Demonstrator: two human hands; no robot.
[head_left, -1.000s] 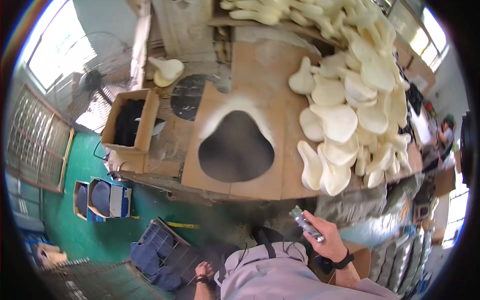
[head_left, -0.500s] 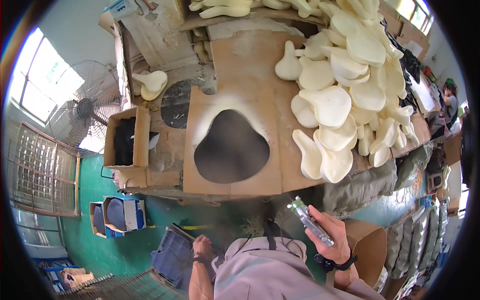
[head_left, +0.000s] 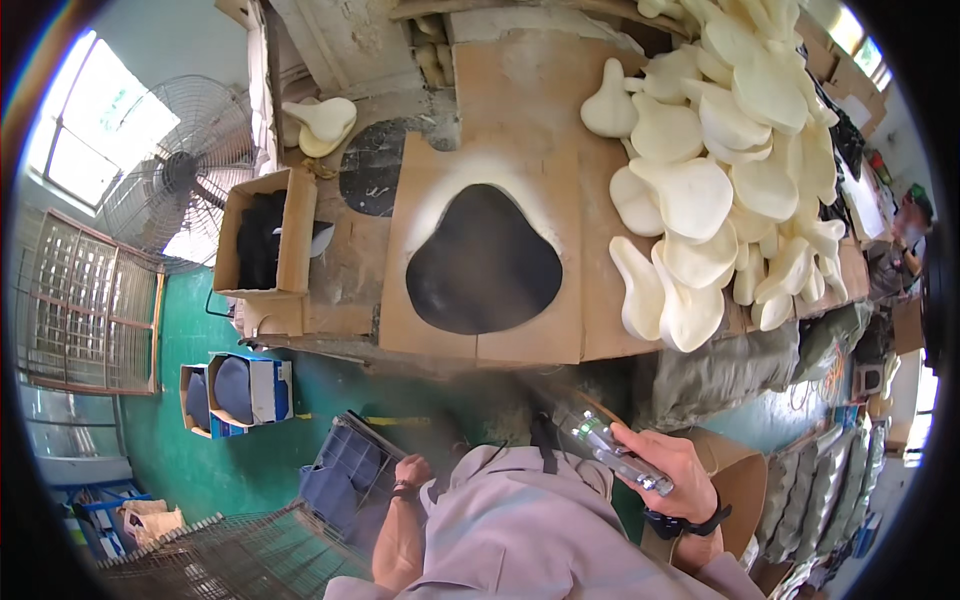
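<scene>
My right hand [head_left: 672, 470] is wrapped around a silver spray gun [head_left: 610, 447] with a green band, at my right side below the table edge. The gun points up and left. My left hand [head_left: 412, 469] hangs at my left with its fingers curled, beside a blue-grey plastic crate [head_left: 345, 470]; nothing shows in it. Ahead of both hands, a black rounded-triangular sheet [head_left: 485, 262] lies flat on a piece of cardboard [head_left: 400, 325]. A whitish film covers the cardboard around the sheet's far end.
Cream saddle-shaped foam pads [head_left: 690, 195] are heaped on the table's right, and a few pads [head_left: 325, 122] lie at far left. A cardboard box [head_left: 300, 235] with black pieces sits left. A large fan [head_left: 180, 170] stands beyond it. Another person [head_left: 905, 235] is at far right.
The table has shifted upward and slightly right in view. My right hand has lowered the spray gun slightly, tilting it flatter. My left hand has risen slightly beside the crate.
</scene>
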